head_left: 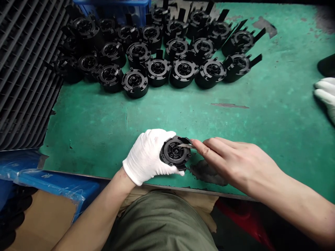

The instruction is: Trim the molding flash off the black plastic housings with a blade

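My left hand (149, 155), in a white glove, is wrapped round a black round plastic housing (171, 158) near the table's front edge. The housing's ribbed, circular face is turned up toward me. Bare and coming in from the right, my right hand (222, 153) grips a knife (190, 146) with a thin metal blade. The blade's pointed tip lies over the middle of the housing's face; whether it touches the plastic I cannot tell. Most of the knife's handle is hidden inside my fingers.
Several similar black housings (134, 82) stand grouped at the back of the green table (235, 122). Behind them is a blue crate (112, 8). A black slatted rack (23, 69) borders the left side. Another person's gloved hand (327, 92) shows at the right edge.
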### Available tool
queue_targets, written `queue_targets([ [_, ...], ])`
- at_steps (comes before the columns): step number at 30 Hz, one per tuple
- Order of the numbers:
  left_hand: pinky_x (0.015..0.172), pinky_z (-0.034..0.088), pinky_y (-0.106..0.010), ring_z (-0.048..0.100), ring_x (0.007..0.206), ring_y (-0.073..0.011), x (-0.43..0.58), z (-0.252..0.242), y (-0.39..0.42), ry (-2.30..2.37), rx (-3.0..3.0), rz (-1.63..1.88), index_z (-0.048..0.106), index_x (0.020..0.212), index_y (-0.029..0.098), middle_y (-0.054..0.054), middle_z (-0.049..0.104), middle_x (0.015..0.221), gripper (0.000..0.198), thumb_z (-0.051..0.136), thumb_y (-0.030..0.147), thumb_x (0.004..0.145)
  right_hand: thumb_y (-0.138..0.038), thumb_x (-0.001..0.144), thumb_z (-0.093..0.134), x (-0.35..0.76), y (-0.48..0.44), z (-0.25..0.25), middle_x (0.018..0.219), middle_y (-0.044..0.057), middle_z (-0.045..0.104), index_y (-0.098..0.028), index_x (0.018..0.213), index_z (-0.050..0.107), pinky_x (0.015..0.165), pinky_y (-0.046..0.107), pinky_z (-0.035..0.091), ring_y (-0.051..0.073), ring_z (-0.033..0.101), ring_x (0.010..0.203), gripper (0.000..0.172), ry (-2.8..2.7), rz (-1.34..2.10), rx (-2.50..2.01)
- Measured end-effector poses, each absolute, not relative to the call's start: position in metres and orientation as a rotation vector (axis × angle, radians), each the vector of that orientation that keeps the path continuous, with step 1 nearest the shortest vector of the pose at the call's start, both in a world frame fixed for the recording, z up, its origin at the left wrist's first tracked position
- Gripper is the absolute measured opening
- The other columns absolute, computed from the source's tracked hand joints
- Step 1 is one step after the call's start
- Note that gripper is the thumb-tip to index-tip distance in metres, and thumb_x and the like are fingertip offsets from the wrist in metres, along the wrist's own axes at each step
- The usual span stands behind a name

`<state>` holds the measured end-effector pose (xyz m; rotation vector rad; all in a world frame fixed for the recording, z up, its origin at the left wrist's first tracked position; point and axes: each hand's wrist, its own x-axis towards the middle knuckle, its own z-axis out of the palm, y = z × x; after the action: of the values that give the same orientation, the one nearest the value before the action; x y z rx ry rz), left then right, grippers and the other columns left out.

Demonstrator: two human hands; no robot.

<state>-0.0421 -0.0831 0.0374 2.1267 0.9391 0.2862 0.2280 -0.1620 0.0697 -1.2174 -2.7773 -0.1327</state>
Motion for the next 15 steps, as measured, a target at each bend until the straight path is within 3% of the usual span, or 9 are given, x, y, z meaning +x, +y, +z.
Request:
queue_targets([
  [5,0.070,0.042,-0.035,0.070,0.083,-0.0256,-0.042,0.038,-0.083,0.925,2.127,0.291,0.065,0.092,0.027,0.000,0.072,0.088,0.064,0.097,0.076,0.067,0.001,0.104,0.039,0.234,-0.150,0.076,0.081,0.001,0.058,-0.003,0.141,0.059,0.060,0.032,0.040,0.017,0.055,0.069,0.043,-2.859,-0.204,-1.094],
  [15,0.069,0.040,-0.034,0.070,0.083,-0.0249,-0.042,0.037,-0.082,0.931,2.131,0.267,0.067,0.093,0.026,0.000,0.072,0.088,0.065,0.098,0.077,0.065,0.000,0.103,0.042,0.242,-0.138,0.077,0.088,0.002,0.062,-0.004,0.144,0.058,0.063,0.032,0.039,0.017,0.056,0.073,0.044,-2.902,-0.062,-0.982],
])
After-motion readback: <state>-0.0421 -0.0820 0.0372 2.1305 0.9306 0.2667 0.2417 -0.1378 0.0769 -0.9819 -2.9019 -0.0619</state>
